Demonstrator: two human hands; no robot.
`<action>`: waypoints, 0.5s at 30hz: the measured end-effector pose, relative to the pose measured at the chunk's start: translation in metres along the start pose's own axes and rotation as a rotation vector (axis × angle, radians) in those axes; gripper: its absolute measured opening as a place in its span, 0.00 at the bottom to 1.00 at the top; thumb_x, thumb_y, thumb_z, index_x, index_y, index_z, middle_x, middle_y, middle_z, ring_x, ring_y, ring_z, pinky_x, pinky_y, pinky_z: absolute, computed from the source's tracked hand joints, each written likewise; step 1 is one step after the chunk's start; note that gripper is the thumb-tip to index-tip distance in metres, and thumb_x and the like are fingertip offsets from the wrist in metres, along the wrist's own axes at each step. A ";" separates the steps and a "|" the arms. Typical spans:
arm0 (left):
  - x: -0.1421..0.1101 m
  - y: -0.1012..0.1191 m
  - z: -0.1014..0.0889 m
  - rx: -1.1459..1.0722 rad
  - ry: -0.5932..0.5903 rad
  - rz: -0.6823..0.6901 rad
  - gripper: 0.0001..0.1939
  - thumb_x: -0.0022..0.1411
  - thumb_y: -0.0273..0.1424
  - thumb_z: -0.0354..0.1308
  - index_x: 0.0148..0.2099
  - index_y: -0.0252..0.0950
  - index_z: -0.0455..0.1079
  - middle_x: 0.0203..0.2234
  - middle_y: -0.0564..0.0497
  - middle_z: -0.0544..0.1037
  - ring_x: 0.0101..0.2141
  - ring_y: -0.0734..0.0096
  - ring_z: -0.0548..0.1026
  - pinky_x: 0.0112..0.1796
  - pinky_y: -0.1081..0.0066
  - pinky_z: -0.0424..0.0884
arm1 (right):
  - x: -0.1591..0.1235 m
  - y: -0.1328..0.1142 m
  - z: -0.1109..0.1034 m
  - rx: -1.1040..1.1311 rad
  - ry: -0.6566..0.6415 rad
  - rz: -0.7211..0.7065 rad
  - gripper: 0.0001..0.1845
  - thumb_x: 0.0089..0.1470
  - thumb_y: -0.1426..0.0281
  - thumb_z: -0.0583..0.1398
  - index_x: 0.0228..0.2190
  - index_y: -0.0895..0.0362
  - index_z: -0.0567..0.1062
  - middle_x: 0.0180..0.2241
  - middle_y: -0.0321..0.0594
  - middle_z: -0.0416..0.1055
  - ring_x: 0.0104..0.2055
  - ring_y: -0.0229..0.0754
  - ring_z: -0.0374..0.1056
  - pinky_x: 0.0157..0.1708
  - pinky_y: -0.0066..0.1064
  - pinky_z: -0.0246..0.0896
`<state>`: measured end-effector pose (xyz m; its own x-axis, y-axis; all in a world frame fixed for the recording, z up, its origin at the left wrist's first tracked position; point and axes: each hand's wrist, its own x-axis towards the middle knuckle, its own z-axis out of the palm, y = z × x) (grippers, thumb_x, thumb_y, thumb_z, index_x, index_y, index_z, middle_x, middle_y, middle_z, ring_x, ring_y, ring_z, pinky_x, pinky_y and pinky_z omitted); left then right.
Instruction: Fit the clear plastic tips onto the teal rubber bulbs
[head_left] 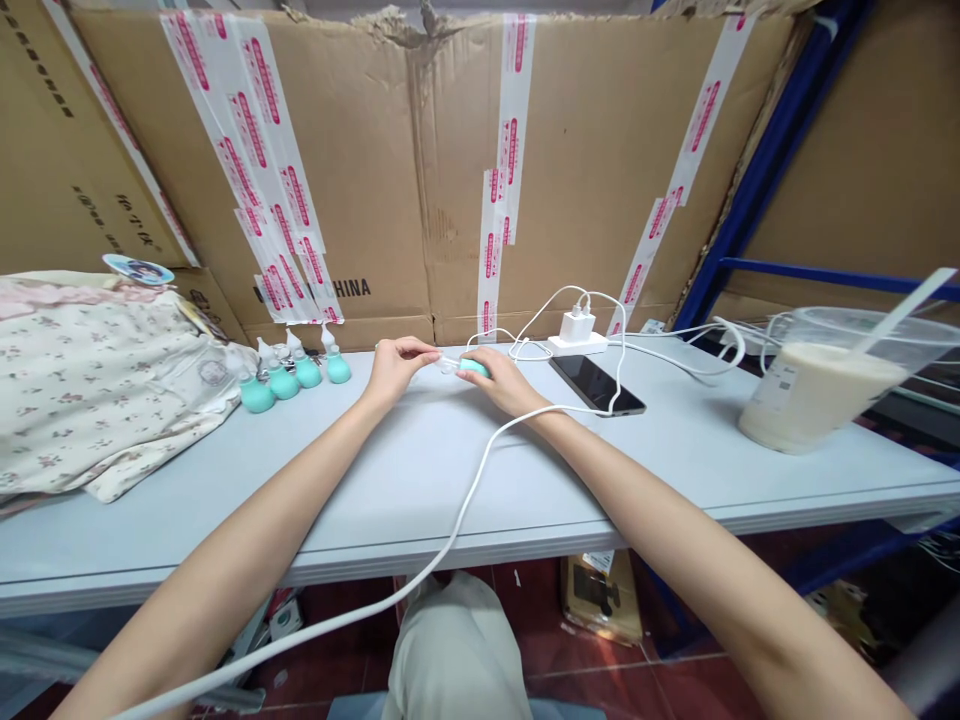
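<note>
Between my hands, just above the grey table (420, 470), is a small nasal aspirator with a teal bulb (475, 368) and a clear tip (448, 365). My right hand (501, 382) is closed around the bulb. With thumb and fingers pinched, my left hand (401, 370) grips the clear tip. Several matching teal nasal aspirators (307, 372) stand in a row left of my hands, their clear nozzles pointing up.
Floral fabric (112, 380) lies at the left. A white cable (480, 470) crosses in front of my right forearm. Rightward are a phone (598, 384), a charger on a power strip (577, 328) and a drink cup (810, 400). Taped cardboard (375, 180) stands behind.
</note>
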<state>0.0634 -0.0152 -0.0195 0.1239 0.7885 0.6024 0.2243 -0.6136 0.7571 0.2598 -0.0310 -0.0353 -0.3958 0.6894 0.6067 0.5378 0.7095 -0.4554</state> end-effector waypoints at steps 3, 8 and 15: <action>0.000 0.001 0.000 -0.007 -0.011 0.003 0.10 0.45 0.37 0.66 0.28 0.35 0.78 0.26 0.47 0.79 0.29 0.67 0.74 0.33 0.68 0.68 | 0.000 -0.003 -0.002 0.032 -0.015 0.001 0.12 0.56 0.65 0.58 0.37 0.60 0.74 0.38 0.43 0.72 0.40 0.42 0.66 0.43 0.32 0.56; -0.001 0.002 0.004 -0.025 -0.018 -0.005 0.12 0.45 0.38 0.66 0.28 0.34 0.77 0.27 0.46 0.79 0.30 0.67 0.74 0.34 0.68 0.68 | 0.000 -0.002 -0.001 0.055 0.002 0.034 0.11 0.55 0.66 0.58 0.37 0.60 0.75 0.38 0.43 0.73 0.40 0.41 0.66 0.44 0.32 0.57; 0.000 0.002 0.001 0.005 -0.065 -0.040 0.15 0.45 0.42 0.66 0.30 0.34 0.76 0.29 0.46 0.80 0.32 0.66 0.75 0.36 0.67 0.69 | 0.001 0.004 0.003 0.052 0.008 0.068 0.13 0.55 0.65 0.57 0.39 0.59 0.74 0.40 0.43 0.73 0.43 0.43 0.66 0.47 0.34 0.57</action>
<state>0.0648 -0.0163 -0.0178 0.1773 0.8136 0.5538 0.2350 -0.5814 0.7790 0.2593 -0.0274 -0.0386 -0.3536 0.7353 0.5782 0.5236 0.6678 -0.5290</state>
